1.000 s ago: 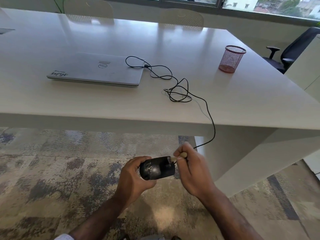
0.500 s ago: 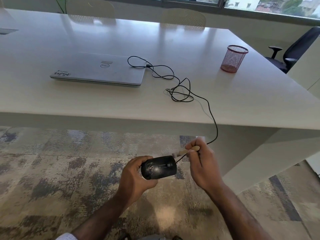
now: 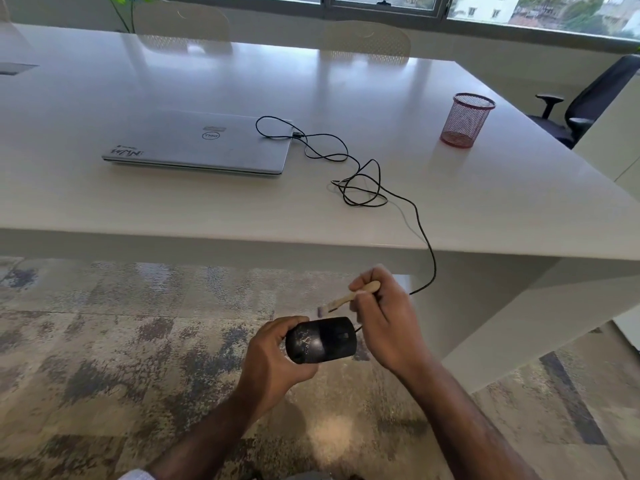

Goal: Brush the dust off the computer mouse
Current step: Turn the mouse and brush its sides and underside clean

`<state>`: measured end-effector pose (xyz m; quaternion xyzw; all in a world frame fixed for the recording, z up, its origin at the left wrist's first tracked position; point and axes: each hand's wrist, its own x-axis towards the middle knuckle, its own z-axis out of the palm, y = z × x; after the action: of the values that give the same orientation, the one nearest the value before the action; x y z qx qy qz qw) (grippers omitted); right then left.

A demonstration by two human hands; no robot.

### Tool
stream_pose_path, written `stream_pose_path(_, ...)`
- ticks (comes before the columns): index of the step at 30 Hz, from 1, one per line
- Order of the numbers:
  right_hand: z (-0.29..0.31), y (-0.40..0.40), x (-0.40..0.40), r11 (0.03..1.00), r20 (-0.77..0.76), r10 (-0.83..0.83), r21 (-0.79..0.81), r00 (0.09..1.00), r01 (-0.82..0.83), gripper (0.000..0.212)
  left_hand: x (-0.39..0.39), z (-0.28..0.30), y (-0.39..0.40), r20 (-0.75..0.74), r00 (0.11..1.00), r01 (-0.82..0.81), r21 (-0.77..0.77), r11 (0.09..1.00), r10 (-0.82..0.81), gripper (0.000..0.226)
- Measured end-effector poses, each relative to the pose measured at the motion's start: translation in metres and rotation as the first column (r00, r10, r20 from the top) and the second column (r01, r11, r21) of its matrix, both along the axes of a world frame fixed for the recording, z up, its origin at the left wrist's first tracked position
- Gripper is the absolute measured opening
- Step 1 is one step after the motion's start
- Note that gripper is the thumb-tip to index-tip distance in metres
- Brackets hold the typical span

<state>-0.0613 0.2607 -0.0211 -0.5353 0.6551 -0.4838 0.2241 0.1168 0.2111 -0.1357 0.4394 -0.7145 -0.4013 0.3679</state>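
**Computer mouse held below the table edge, brush just above it**

The computer mouse, black and speckled with pale dust, sits in our left hand, whose fingers and thumb curl round its rear end. We hold it out over the floor, in front of the table and below its near edge. Our right hand pinches a small wooden-handled brush between curled fingers; its blurred bristle tip hangs just above the top of the mouse, and we cannot tell whether it touches.

The mouse cable runs up from beside our right hand, over the table edge, loops loosely on the top and ends beside the right rear corner of a closed silver laptop.

The table is broad, white and glossy, and it mirrors the windows and chair backs. A red mesh pen cup stands upright near its right side, well apart from the laptop. Two pale chair backs show beyond the far edge, and a black office chair stands at the right. A window runs along the back wall, with green plant stems at the upper left. Under the table lies a mottled grey and beige carpet.
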Motion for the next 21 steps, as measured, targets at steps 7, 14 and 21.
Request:
stream_pose_path(7,-0.005,0.000,0.023,0.991,-0.138,0.113,0.082,0.984,-0.103,0.011,-0.003,0.002,0.001,0.010,1.000,0.012,0.006,1.000,-0.012,0.066)
stream_pose_path(14,-0.007,0.003,0.033,0.987,-0.147,0.157,0.067,0.977,-0.148,0.011,-0.004,0.002,-0.001,-0.027,0.999,0.027,0.034,0.999,-0.027,0.058)
stream_pose_path(21,-0.002,0.004,0.019,0.998,-0.056,0.057,-0.014,0.997,-0.058,0.007,-0.008,0.001,-0.004,-0.047,0.999,0.003,-0.024,1.000,-0.004,0.068)
